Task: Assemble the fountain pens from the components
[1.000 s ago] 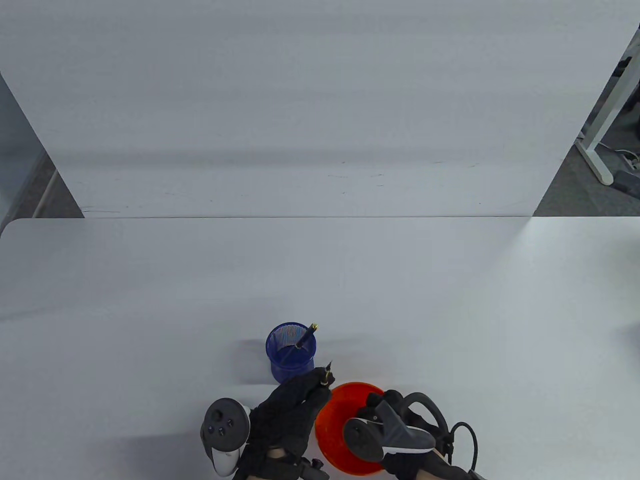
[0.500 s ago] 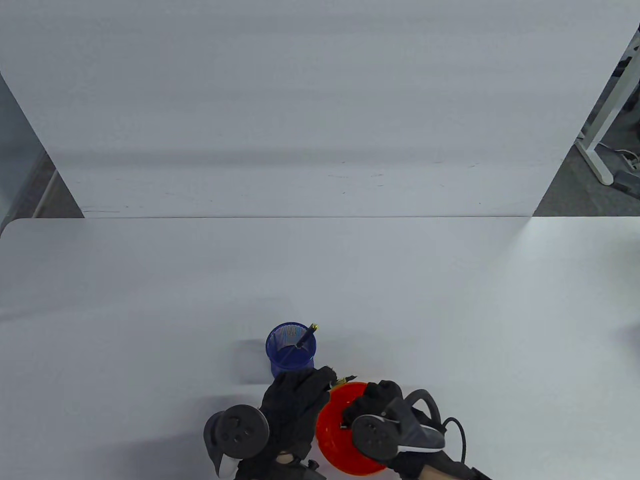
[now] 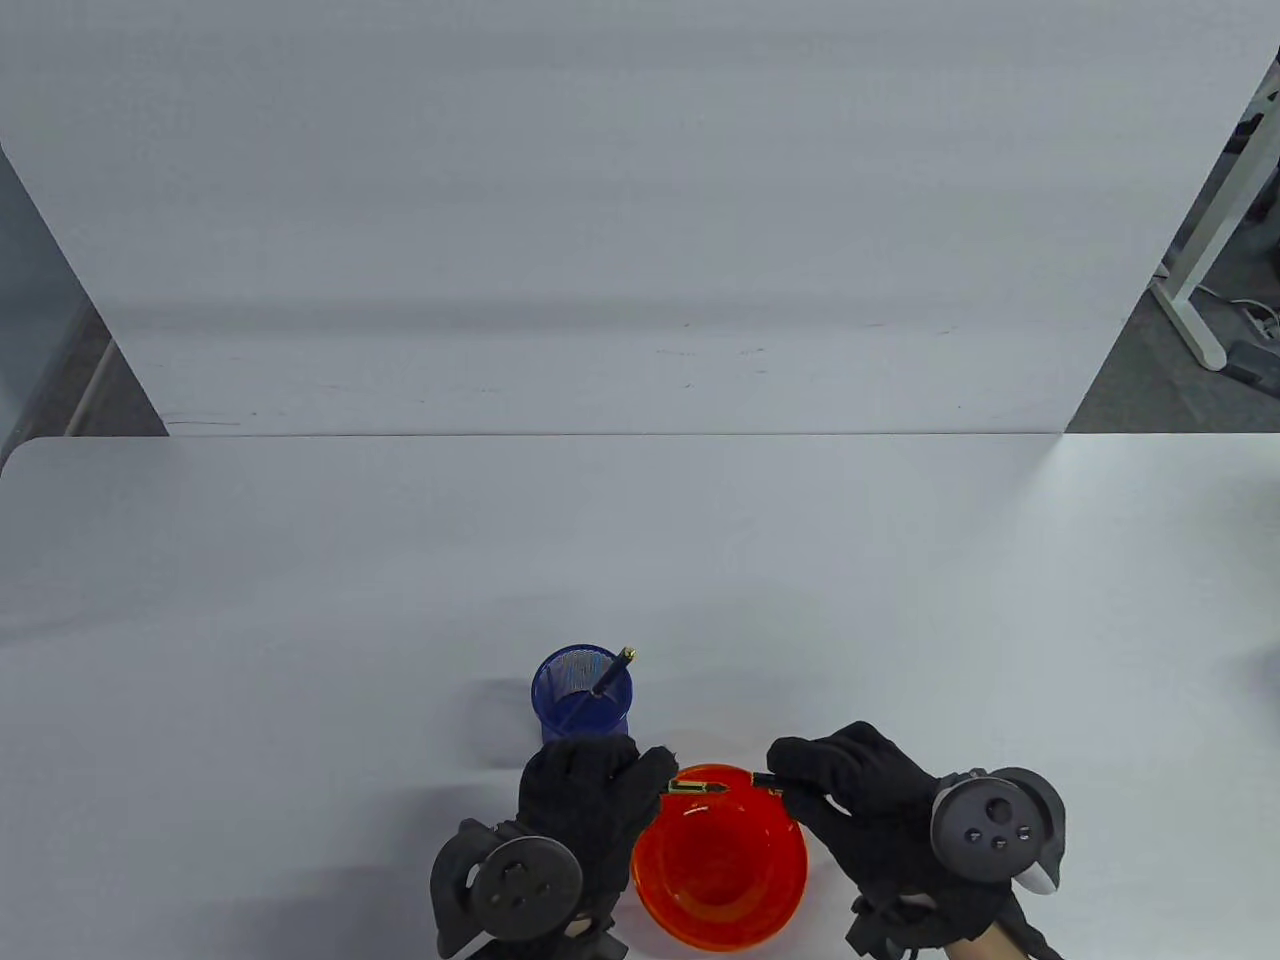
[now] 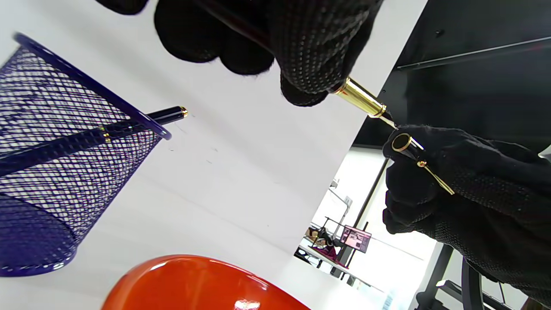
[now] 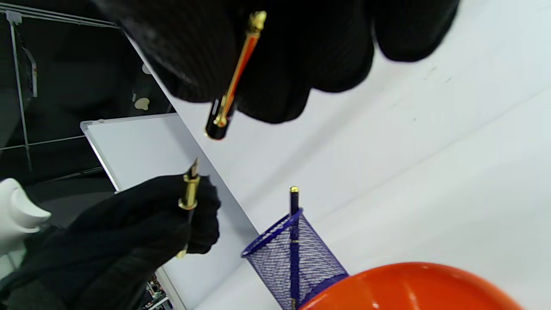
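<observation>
My left hand (image 3: 648, 778) grips a black pen body with a gold section and nib (image 3: 697, 789); the nib points right, above the orange bowl (image 3: 720, 880). My right hand (image 3: 788, 775) pinches a black cap with a gold clip (image 3: 765, 781), its open end facing the nib. In the left wrist view the nib tip (image 4: 387, 121) is just short of the cap's mouth (image 4: 403, 142). In the right wrist view a small gap separates the cap (image 5: 224, 110) and the nib (image 5: 192, 183).
A blue mesh pen cup (image 3: 583, 700) stands just behind my left hand with one assembled black pen (image 3: 611, 674) leaning in it. It also shows in the left wrist view (image 4: 64, 168) and the right wrist view (image 5: 297, 258). A white wall panel rises behind the table.
My right hand has come up out of the orange bowl holding a cap and moved right. My left hand has turned the pen body so that its nib points right, at the cap.
</observation>
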Tool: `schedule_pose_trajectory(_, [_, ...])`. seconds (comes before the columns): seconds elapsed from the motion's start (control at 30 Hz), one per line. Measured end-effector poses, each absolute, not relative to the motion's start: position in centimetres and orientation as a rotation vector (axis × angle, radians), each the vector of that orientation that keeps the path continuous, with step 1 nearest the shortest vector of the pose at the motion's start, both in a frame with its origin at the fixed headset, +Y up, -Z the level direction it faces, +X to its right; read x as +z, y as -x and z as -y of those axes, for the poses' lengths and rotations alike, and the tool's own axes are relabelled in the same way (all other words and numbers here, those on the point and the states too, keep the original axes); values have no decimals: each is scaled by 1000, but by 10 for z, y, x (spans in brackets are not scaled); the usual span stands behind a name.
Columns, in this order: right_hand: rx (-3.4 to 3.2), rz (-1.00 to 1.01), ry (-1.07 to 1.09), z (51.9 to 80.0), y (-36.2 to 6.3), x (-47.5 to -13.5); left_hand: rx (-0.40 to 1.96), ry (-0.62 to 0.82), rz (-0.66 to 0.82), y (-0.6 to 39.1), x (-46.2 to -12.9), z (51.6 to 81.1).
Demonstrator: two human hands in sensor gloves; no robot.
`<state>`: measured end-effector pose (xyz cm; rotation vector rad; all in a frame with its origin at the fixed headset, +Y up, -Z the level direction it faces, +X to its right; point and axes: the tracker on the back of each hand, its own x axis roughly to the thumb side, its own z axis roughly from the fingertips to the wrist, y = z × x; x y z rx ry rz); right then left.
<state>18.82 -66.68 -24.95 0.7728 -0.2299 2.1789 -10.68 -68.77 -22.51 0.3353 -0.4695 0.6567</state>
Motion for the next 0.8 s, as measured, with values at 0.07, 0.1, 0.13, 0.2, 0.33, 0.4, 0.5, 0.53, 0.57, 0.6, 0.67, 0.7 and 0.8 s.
schedule_pose_trajectory(0.07, [2192,240,-782,667,-185,-248,651,-332,473,106,-224,688])
schedule_pose_trajectory(0.1, [2198,238,-792,667,-183,-248,647,-333,480,105,-224,688])
schedule_pose_trajectory(0.13, [2206,227,-800,668,-181,-247,643,-334,485,104,-224,688])
schedule_pose_trajectory(0.2, [2224,229,-827,671,-175,-245,632,-333,505,100,-223,687])
schedule_pose_trajectory(0.33, [2236,215,-872,676,-160,-241,575,-331,558,89,-218,687])
schedule_pose_trajectory(0.4, [2262,261,-881,679,-153,-237,529,-337,599,79,-214,687])
schedule_pose_trajectory(0.5, [2239,332,-862,681,-152,-233,489,-391,601,76,-209,682])
schedule_pose_trajectory(0.53, [2211,354,-851,682,-151,-232,483,-402,598,76,-208,681])
schedule_pose_trajectory(0.57, [2194,377,-840,683,-148,-230,476,-414,594,75,-206,680])
schedule_pose_trajectory(0.6, [2211,410,-839,682,-146,-226,468,-419,591,74,-205,681])
schedule_pose_trajectory(0.67, [2262,437,-854,680,-143,-223,446,-421,603,74,-206,681])
schedule_pose_trajectory(0.7, [2273,441,-858,680,-142,-223,442,-412,601,74,-207,681])
schedule_pose_trajectory(0.8, [2255,399,-861,679,-143,-226,423,-322,577,74,-209,681])
